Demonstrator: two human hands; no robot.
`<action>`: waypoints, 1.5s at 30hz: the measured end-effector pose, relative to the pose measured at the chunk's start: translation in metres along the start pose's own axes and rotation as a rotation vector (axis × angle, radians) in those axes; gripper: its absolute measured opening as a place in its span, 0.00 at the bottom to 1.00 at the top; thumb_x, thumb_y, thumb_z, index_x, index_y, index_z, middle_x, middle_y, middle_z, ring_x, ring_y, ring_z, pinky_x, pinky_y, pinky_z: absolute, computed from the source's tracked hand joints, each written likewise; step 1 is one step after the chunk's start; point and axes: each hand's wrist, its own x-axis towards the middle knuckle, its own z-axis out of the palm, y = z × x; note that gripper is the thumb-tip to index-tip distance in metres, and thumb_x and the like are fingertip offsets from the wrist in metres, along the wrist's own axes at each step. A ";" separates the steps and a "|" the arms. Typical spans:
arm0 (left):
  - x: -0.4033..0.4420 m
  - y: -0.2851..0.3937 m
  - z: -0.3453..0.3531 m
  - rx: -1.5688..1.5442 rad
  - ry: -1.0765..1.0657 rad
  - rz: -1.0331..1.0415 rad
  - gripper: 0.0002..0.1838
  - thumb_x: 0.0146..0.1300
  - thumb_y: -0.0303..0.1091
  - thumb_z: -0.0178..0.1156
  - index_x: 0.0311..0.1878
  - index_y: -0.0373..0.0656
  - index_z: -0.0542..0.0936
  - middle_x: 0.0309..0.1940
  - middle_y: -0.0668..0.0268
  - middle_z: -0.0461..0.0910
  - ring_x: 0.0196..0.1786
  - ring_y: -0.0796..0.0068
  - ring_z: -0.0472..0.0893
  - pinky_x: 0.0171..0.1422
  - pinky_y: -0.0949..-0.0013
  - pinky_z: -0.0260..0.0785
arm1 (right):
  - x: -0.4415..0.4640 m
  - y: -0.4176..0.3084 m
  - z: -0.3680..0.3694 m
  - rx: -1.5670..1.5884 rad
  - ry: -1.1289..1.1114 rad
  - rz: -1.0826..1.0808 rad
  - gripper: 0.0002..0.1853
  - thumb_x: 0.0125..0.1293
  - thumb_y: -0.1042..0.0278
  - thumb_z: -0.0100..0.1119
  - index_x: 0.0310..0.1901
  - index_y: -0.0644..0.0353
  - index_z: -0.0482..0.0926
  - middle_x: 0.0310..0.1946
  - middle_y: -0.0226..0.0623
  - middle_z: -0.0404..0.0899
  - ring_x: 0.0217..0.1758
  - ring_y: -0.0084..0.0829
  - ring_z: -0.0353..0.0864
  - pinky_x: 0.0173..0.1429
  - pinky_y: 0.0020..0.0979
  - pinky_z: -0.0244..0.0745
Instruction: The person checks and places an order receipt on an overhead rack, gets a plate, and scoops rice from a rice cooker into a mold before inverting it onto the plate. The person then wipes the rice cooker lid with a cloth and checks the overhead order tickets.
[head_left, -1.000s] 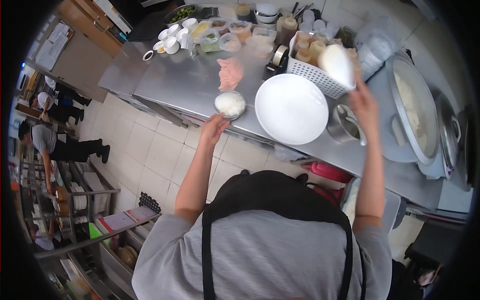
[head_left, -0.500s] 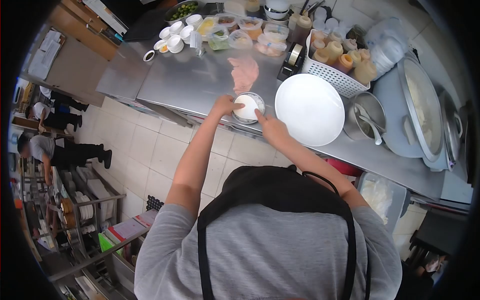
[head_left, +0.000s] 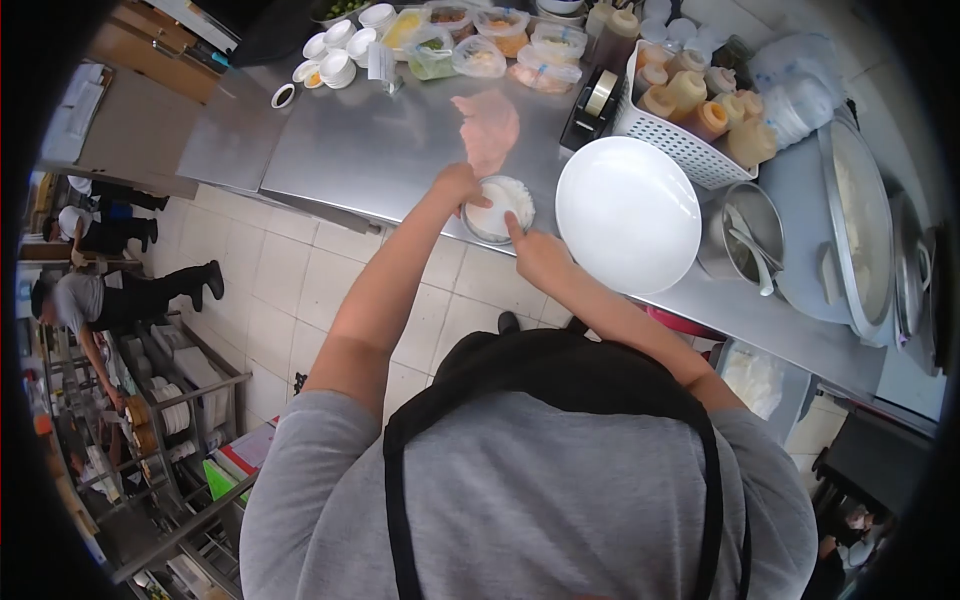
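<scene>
A small bowl of white rice sits at the counter's front edge. My left hand grips the bowl's left side, its fingers curled at the rim. Over the lower part of the rice lies a smooth, flat white utensil; its exact kind is hard to make out. My right hand is closed at the bowl's right side, with the index finger stretched onto the utensil. Just behind the bowl is a crumpled pink cloth. A large white plate stands to the right.
On the right are a metal pot with utensils and a large rice container. Behind the plate stand a tape dispenser and a white basket of sauce bottles. Small white cups stand back left. Another person is at the left.
The flat white utensil has shifted down and left in the bowl, and more rice shows behind it. Both hands stay at the bowl. The camera view has shifted slightly.
</scene>
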 end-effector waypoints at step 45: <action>-0.053 0.006 0.142 -1.902 0.330 0.275 0.08 0.60 0.26 0.54 0.33 0.40 0.64 0.31 0.62 0.71 0.35 0.72 0.75 0.44 0.69 0.73 | -0.010 0.006 0.019 0.231 0.265 0.175 0.21 0.59 0.71 0.44 0.54 0.70 0.64 0.28 0.56 0.76 0.32 0.50 0.78 0.36 0.45 0.71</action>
